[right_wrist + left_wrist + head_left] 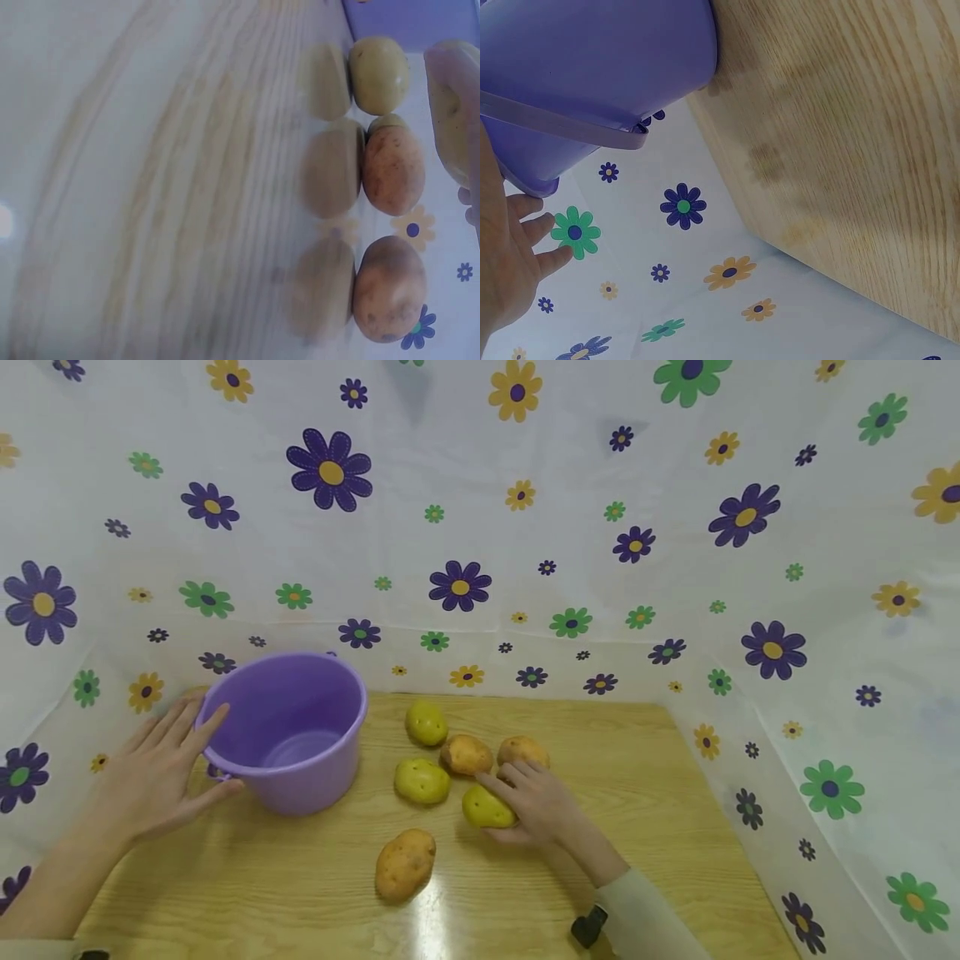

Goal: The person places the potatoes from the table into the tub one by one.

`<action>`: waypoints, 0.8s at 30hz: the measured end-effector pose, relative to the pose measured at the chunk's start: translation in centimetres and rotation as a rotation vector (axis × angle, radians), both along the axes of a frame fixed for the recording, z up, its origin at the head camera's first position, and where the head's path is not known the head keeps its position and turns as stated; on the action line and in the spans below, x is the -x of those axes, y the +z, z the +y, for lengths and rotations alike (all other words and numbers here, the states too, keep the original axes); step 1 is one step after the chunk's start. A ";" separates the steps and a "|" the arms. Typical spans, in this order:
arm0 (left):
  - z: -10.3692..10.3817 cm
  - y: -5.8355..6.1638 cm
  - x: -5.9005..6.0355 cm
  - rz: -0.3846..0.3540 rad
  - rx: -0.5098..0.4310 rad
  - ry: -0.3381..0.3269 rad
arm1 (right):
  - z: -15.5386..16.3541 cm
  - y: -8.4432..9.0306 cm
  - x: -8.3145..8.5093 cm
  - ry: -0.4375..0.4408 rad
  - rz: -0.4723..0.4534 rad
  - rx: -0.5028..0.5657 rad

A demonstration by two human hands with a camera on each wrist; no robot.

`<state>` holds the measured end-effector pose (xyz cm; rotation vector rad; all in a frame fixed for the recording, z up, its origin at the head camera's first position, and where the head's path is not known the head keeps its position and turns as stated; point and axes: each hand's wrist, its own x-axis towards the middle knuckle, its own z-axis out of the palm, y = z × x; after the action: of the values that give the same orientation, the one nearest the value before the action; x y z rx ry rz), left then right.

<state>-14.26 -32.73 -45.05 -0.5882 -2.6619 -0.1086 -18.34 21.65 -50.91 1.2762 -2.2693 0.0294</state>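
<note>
Our right hand (536,806) curls around the yellow potato (486,807) lying on the table (615,793); our left hand (161,768), fingers straight, steadies the purple bucket (288,731). We should grip firmly before lifting, avoiding the neighbouring potatoes (467,753).

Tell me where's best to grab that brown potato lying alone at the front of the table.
Probably across its narrow middle, from above. The potato lies flat on the table with its long axis running roughly front to back, and both flanks are clear of the other potatoes. Fingers on one side and thumb on the other should give a steady grip.
</note>
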 end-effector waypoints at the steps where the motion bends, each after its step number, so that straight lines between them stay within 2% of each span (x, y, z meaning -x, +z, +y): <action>1: 0.0 0.0 0.0 -0.002 0.001 0.002 | -0.1 0.1 0.2 0.008 0.002 0.011; 8: 0.3 0.2 0.2 -0.030 -0.014 0.016 | -0.8 0.6 1.4 0.059 0.053 0.052; 14: 0.6 0.5 0.4 -0.019 -0.007 0.011 | -1.7 1.2 2.4 0.085 0.071 0.102; 24: 0.6 0.4 0.4 -0.012 -0.013 0.014 | -3.2 2.1 3.1 0.090 0.113 0.141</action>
<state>-14.63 -32.11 -44.62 -0.5667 -2.6745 -0.1252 -21.47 18.41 -48.77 1.2721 -2.0755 0.1438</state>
